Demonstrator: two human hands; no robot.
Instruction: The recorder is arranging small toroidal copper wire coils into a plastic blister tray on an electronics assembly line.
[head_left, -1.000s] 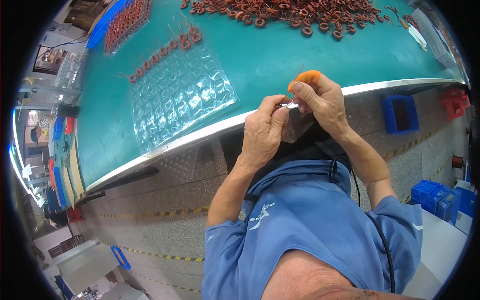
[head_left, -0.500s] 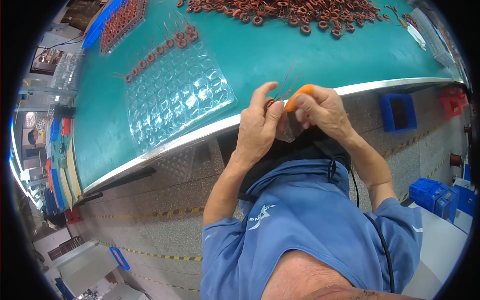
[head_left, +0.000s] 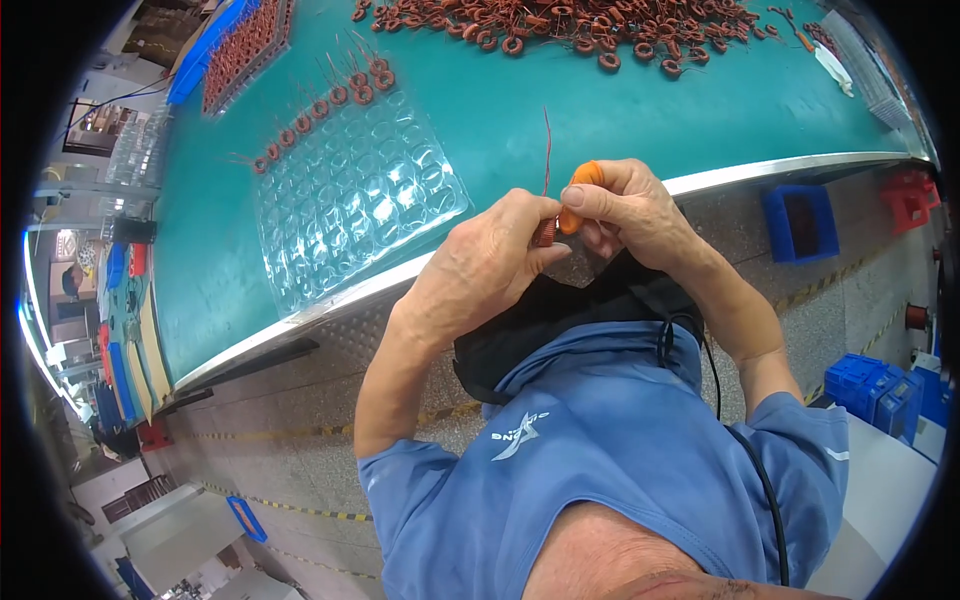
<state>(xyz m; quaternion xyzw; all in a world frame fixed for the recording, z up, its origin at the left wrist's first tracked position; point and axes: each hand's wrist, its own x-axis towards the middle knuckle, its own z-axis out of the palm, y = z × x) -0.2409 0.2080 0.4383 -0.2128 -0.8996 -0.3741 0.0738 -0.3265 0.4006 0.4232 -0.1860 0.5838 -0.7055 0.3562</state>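
Observation:
My left hand [head_left: 490, 245] is closed around a copper-coloured, wire-wound ring coil [head_left: 544, 233], pinched between thumb and fingers. A reddish wire lead [head_left: 547, 150] rises from the coil. Close beside it, my right hand [head_left: 635, 210] grips a smooth orange piece [head_left: 570, 219], partly covered by the thumb and fingers, so its kind does not show. The orange piece is right at the coil's side; whether they touch is hard to see. Both hands are over the near table edge. To their left lies a clear plastic tray [head_left: 350, 200] with round pockets, several ring coils [head_left: 320, 109] along its far side.
A large heap of ring coils [head_left: 560, 25] covers the far part of the green table [head_left: 620, 115]. A filled coil tray [head_left: 245, 55] stands at far left. An orange-handled tool [head_left: 804, 41] lies far right. Below the table edge is a blue bin [head_left: 800, 224].
My left hand has turned over the coil, its raised finger now folded down. The lead now points straight up. My right hand has shifted slightly left with the orange piece, now upright against the coil's side.

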